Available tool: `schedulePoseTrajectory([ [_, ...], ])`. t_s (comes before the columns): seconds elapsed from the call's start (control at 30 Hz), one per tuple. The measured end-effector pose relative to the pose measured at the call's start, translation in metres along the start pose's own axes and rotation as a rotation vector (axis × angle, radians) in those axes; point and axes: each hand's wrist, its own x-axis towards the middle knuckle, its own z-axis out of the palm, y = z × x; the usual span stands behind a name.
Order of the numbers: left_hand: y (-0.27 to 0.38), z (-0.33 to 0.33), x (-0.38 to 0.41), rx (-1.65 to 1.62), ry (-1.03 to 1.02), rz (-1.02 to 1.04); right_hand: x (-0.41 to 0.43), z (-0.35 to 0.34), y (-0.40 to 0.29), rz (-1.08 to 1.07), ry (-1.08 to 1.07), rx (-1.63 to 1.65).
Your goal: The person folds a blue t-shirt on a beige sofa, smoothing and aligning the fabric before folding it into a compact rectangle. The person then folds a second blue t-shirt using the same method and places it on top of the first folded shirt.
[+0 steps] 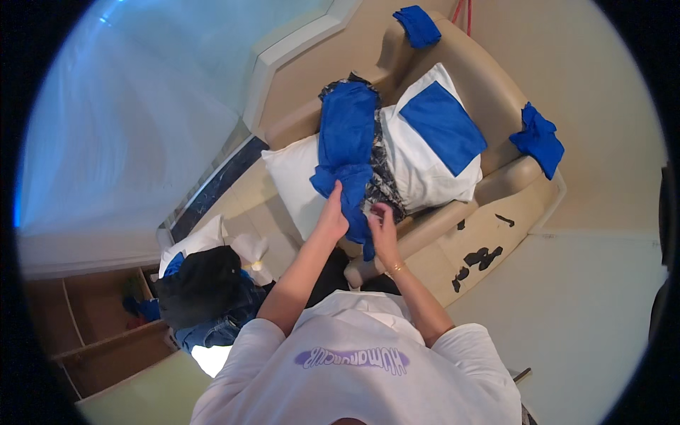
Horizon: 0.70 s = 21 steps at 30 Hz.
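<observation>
A blue cloth garment [348,125] lies lengthwise over a dark patterned fabric [383,172] and a white pillow [292,170] on a beige armchair. My left hand [336,215] is on the near, bunched part of the garment, its thumb on top and its fingers hidden. Just right of that part is my right hand [382,215], with fingers bent beside the patterned fabric; whether it pinches any cloth is unclear. Another white pillow [414,180] leans in the chair, bearing a folded blue cloth [443,127].
Blue cloths lie on the chair's back [418,26] and right arm [539,141]. At the left, black and denim clothes [207,287] are piled near a white pillow [199,236]. Wooden shelving [101,308] stands beyond them. A sheer curtain [133,133] hangs at upper left.
</observation>
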Motion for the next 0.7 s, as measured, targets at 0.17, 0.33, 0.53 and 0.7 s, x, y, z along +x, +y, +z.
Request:
schedulePoseTrajectory([
  [0.17, 0.018, 0.059, -0.018, -0.125, -0.078, -0.048, 0.007, 0.004, 0.011, -0.152, -0.256, -0.353],
  [0.33, 0.042, 0.08, 0.023, -0.167, -0.109, -0.031, 0.021, -0.018, 0.021, 0.147, -0.109, -0.3],
  [0.53, 0.098, 0.176, 0.075, -0.208, -0.237, 0.039, 0.075, -0.067, -0.007, 0.185, 0.262, -0.482],
  [0.7, 0.16, 0.245, 0.049, -0.254, -0.561, 0.251, 0.122, -0.089, -0.126, -0.435, 0.561, -0.507],
])
